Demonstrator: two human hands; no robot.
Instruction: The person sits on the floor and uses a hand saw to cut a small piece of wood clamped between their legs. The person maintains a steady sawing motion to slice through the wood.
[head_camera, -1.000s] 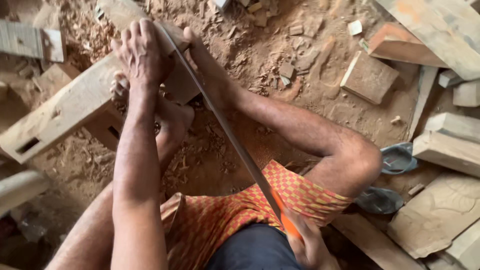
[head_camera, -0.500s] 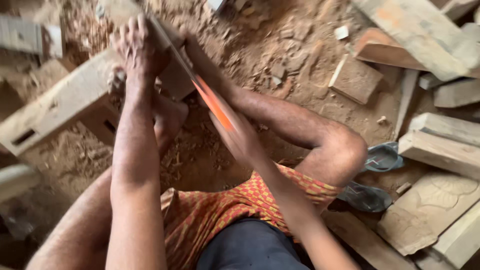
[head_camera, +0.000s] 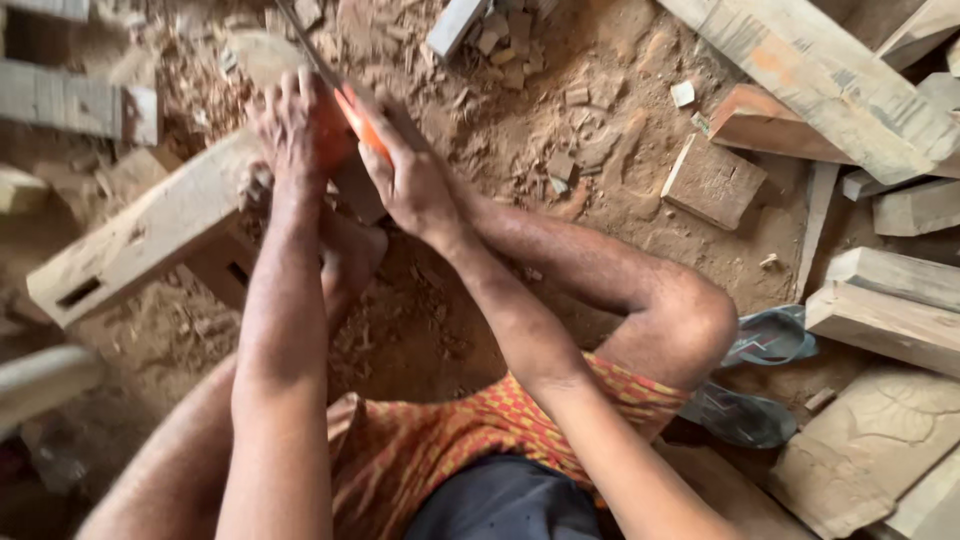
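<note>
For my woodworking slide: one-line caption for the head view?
Right hand grips an orange-handled saw; left hand steadies a wooden beam.
</note>
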